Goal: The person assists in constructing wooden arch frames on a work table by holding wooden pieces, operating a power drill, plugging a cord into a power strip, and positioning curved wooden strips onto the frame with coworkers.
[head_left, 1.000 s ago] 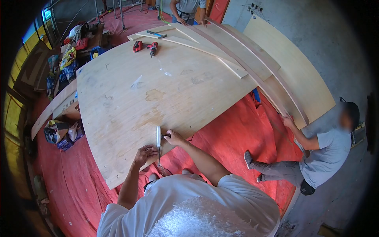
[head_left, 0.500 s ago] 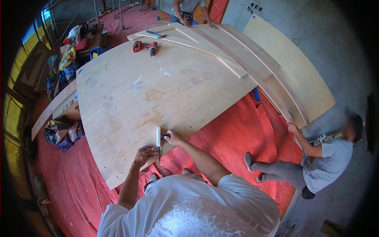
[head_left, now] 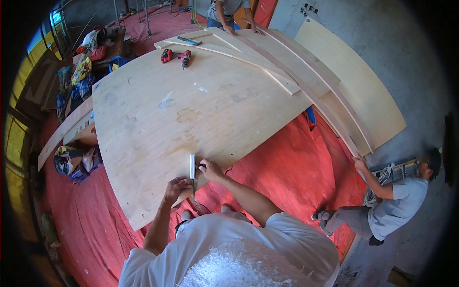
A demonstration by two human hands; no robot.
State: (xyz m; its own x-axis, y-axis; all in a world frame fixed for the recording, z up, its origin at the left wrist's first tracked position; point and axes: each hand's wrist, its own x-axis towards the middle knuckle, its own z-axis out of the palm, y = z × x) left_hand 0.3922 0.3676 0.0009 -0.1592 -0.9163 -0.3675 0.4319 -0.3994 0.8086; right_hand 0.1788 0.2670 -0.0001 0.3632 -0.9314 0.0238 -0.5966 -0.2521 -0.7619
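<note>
My right hand is closed around the dark grip of a slim white and grey tool, whose exact kind I cannot make out. The tool stands over the near edge of a large plywood sheet. To its left, my left hand has its fingertips pinched together beside the tool's lower end; anything between them is too small to name. A thin dark line, perhaps a cord or hose, hangs below the tool.
A red cordless drill, a hammer and wooden strips lie on the plywood. A person at right and another person at the far end hold long boards. Red sheeting covers the floor.
The person at right has shifted their feet and body a little towards the wall, one hand still on the board. My hands and the tool have barely moved.
</note>
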